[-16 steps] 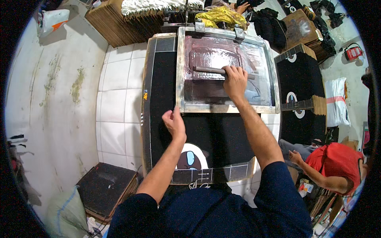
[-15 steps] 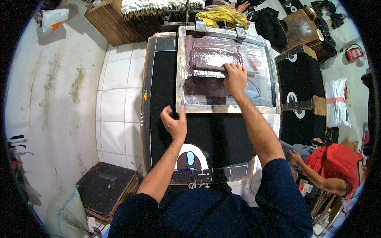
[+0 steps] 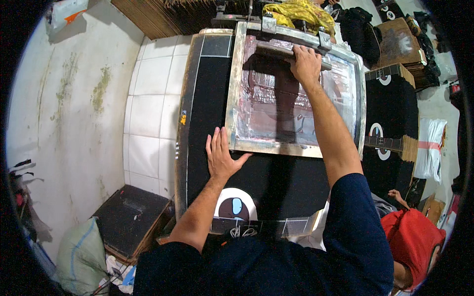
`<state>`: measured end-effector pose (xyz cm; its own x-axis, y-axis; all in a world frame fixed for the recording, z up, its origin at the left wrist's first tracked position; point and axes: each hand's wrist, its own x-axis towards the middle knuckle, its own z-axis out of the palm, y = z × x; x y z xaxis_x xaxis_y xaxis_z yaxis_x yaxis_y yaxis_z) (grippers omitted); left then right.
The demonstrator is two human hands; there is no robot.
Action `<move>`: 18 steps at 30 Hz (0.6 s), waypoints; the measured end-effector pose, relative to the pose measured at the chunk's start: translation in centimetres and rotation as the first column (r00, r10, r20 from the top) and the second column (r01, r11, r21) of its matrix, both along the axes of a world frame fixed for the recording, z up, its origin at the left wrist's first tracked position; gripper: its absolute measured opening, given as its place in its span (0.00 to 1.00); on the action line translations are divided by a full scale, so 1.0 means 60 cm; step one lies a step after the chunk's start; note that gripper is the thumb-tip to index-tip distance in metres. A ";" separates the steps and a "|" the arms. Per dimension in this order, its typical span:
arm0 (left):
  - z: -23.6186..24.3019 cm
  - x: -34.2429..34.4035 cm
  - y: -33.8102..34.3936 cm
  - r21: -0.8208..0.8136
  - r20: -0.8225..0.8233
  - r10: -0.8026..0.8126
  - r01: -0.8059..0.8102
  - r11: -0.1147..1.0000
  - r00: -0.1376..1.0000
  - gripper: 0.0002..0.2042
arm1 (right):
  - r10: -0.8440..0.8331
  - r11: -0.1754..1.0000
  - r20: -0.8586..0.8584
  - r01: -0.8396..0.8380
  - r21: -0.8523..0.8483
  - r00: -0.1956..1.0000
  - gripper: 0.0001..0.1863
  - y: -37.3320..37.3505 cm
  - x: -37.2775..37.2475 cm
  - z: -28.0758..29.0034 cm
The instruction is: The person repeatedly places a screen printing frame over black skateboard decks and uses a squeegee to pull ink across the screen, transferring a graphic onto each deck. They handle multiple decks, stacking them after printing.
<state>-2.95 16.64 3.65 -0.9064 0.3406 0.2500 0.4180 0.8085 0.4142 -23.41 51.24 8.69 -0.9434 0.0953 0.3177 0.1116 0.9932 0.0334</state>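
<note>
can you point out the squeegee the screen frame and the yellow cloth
Squeegee (image 3: 275, 51): head view, left part of its bar.
Screen frame (image 3: 276, 148): head view, its near rail.
Yellow cloth (image 3: 306, 18): head view, middle of its bunched folds.

A stained white wall fills the left, a plastic bag near its top, white tiles beside it, a dark board and pale sack below, while stacked boards and yellow cloth line the far edge and a white package and a person in red appear at right.
</note>
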 end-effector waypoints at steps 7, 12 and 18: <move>0.002 0.001 0.005 -0.027 0.023 0.008 -0.007 1.000 1.000 0.59 | 0.058 0.997 0.043 -0.055 -0.059 0.997 0.20 -0.050 0.151 0.021; 0.001 -0.003 0.004 -0.029 0.025 0.007 -0.006 1.000 1.000 0.59 | 0.061 0.993 0.248 -0.035 -0.108 0.967 0.22 0.004 0.023 0.048; -0.003 -0.001 0.003 -0.044 0.027 0.004 -0.003 0.999 1.000 0.59 | 0.002 0.999 0.009 -0.001 -0.044 1.000 0.17 -0.001 0.001 0.022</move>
<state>-3.04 16.83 3.45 -0.9137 0.3475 0.2106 0.4045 0.8274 0.3896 -23.35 51.19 10.00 -0.9462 0.1077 0.3052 0.1101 0.9939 -0.0094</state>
